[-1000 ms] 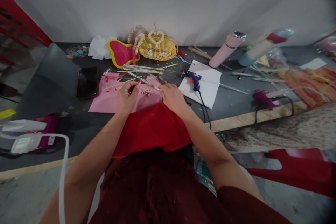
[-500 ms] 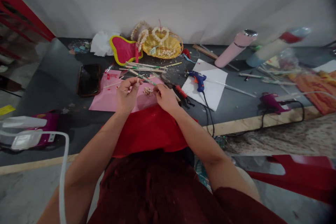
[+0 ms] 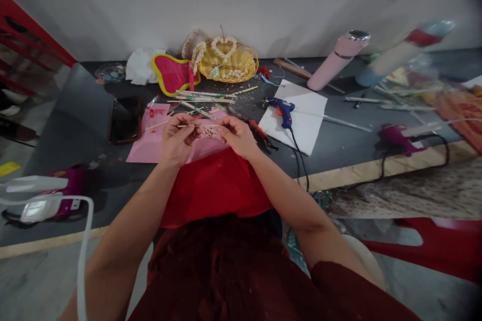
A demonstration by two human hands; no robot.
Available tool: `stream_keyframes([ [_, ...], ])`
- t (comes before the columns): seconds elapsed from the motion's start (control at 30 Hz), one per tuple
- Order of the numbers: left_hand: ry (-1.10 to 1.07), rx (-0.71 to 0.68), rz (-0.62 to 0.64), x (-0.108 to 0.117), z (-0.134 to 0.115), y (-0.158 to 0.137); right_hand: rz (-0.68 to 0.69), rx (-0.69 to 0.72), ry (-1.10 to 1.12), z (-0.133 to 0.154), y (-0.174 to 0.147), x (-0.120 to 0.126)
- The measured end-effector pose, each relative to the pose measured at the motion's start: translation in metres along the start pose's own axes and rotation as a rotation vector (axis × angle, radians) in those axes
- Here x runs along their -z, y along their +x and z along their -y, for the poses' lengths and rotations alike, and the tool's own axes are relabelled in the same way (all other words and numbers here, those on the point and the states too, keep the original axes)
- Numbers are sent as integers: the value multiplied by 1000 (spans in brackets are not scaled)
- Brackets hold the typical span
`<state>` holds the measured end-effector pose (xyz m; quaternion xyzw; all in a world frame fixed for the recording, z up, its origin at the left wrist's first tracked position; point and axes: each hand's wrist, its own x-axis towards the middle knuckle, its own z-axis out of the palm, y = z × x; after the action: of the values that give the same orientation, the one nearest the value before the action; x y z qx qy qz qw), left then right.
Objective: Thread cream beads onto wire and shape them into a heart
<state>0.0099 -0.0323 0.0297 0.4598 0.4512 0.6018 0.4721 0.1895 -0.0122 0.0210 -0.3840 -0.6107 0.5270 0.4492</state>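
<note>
A thin pale stick (image 3: 207, 126) runs level between my two hands over a sheet of pink paper (image 3: 145, 148). My left hand (image 3: 176, 139) is closed, with thumb and fingers pinching the stick's left part. At its other end my right hand (image 3: 238, 136) pinches with thumb and forefinger. Just below the stick lies a small heap of pale cut bits (image 3: 209, 133) on the paper. Beyond the hands, several paper-wrapped sticks (image 3: 205, 96) lie in a loose bundle. Red-handled pliers (image 3: 259, 130) rest right of my right hand.
A blue glue gun (image 3: 283, 111) lies on white board (image 3: 311, 135), its cord trailing over the edge. Behind stand a yellow basket (image 3: 246, 62) with heart-shaped pieces and a pink bottle (image 3: 339, 62). A phone (image 3: 125, 119) lies left; a purple device (image 3: 70, 185) sits front left.
My hands have come level, and the stick now spans between them. My right hand has risen slightly from beside the heap of bits. The camera view has shifted a little.
</note>
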Motion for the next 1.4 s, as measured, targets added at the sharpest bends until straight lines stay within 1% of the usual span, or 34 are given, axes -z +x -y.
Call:
stream_keyframes([
  [0.07,109,-64,-4,0,1,-1,-38,22,-55,1,0,3],
  [0.17,501,-308,-6,0,0,-3,-75,87,-209,3,-2,6],
  [0.23,723,-433,55,-1,0,-5,-72,135,-281,5,-3,6],
  [0.33,885,-494,124,-1,1,-8,-50,125,-282,7,-5,2],
  [0.43,1015,-540,132,-1,2,-10,-40,86,-265,8,-6,0],
  [0.5,1063,-557,143,-1,2,-11,-45,103,-271,9,-6,-1],
  [0.57,1083,-566,157,-1,1,-12,-47,125,-268,10,-6,-1],
  [0.63,1058,-549,160,-2,0,-12,-39,120,-255,9,-6,-2],
  [0.7,973,-494,159,-4,1,-13,-36,93,-236,7,-6,-2],
  [0.8,817,-402,160,-6,3,-13,-69,59,-151,2,-4,-2],
  [0.9,694,-355,161,-7,6,-13,-81,47,-61,2,-2,-1],
  [0.97,639,-334,150,-8,8,-13,-73,69,-38,3,-2,-1],
  [1.07,612,-312,125,-9,9,-13,-60,82,-13,6,-3,-2],
  [1.17,599,-289,110,-10,7,-13,-32,31,33,5,-4,-4],
  [1.27,592,-265,118,-10,6,-13,-8,3,55,4,-4,-6],
  [1.4,608,-281,133,-9,7,-12,-23,5,43,4,-4,-6],
])
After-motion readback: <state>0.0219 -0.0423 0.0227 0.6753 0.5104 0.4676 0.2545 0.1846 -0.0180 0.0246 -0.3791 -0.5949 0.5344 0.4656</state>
